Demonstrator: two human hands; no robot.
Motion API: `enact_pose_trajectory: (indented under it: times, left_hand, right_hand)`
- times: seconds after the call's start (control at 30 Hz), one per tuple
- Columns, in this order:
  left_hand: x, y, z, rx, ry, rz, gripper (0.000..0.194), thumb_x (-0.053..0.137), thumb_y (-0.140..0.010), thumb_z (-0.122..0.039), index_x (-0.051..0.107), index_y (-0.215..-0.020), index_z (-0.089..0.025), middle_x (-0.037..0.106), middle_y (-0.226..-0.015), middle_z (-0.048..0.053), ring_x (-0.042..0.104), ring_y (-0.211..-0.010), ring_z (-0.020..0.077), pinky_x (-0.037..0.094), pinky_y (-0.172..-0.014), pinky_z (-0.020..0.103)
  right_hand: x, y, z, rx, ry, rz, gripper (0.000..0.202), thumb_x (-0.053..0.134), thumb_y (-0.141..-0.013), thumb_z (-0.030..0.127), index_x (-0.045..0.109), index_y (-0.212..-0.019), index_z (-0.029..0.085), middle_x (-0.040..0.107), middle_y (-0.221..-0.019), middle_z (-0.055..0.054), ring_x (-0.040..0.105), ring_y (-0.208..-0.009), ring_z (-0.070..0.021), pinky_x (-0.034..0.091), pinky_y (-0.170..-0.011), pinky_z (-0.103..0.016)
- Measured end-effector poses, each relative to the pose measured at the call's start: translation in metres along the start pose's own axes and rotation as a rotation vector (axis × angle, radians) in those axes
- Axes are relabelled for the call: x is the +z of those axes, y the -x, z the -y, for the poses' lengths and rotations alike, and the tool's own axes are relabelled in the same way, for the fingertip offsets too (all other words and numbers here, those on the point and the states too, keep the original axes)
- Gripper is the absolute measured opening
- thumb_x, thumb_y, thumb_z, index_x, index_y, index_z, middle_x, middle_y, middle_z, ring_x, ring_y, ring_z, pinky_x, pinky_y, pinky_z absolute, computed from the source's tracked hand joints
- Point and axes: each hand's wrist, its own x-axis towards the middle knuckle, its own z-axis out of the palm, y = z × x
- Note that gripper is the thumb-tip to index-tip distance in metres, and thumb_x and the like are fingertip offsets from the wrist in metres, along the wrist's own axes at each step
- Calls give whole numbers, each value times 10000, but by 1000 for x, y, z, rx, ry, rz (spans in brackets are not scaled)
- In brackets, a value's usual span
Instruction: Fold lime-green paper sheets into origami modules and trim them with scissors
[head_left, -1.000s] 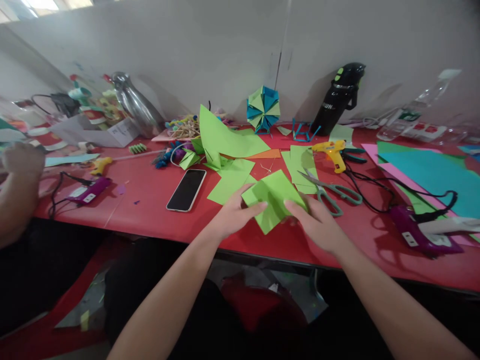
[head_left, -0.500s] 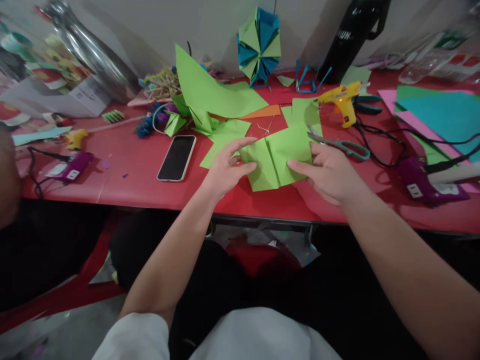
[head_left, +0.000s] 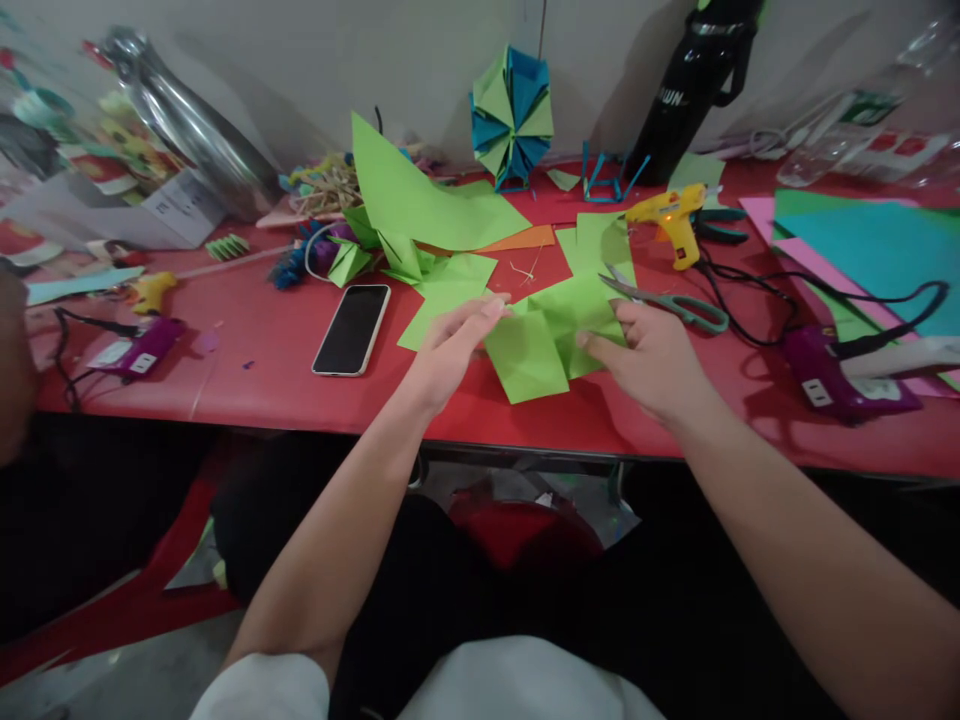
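I see creased lime-green paper [head_left: 536,350] right of the smartphone [head_left: 351,331], over the worktop [head_left: 270,390], long axis running roughly away from that smartphone | hands apart: right hand [head_left: 656,355], farther side, overlaps and pinches the paper; left hand [head_left: 450,350] sits between smartphone and paper, fingertips at the near corner, grip I can't tell

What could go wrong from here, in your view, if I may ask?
The scissors lie just beyond the right hand, which might accidentally brush or knock them. The green paper it holds is near loose green sheets, so pieces could perhaps get mixed up.
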Motion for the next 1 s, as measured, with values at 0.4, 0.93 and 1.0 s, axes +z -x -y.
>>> enact_pose_trajectory:
  times: [0.4,0.93,1.0]
  left_hand:
    - [-42,7,-32,-90,-448,545,556,787,-801,-295,664,-1342,-261,619,-1460,91,556,-1375,307,548,-972,355]
    - [-23,4,-10,-103,-384,434,350,622,-934,-282,660,-1272,-196,740,-1074,75,713,-971,223,570,-821,338]
    - [-21,3,-10,-114,-375,415,271,584,-971,-344,713,-1136,-172,747,-1026,71,704,-931,212,562,-798,325]
  right_hand:
    - [-18,-4,9,154,-99,232,198,819,-789,342,761,-956,251,790,-1000,-56,752,-942,-270,595,-935,-477]
    - [-23,0,19,-225,273,209,128,672,-914,279,777,-988,287,750,-898,-14,671,-743,-183,533,-651,-337]
    - [-21,2,21,-237,260,210,145,651,-920,249,776,-987,278,762,-920,-16,683,-755,-183,537,-657,-334]
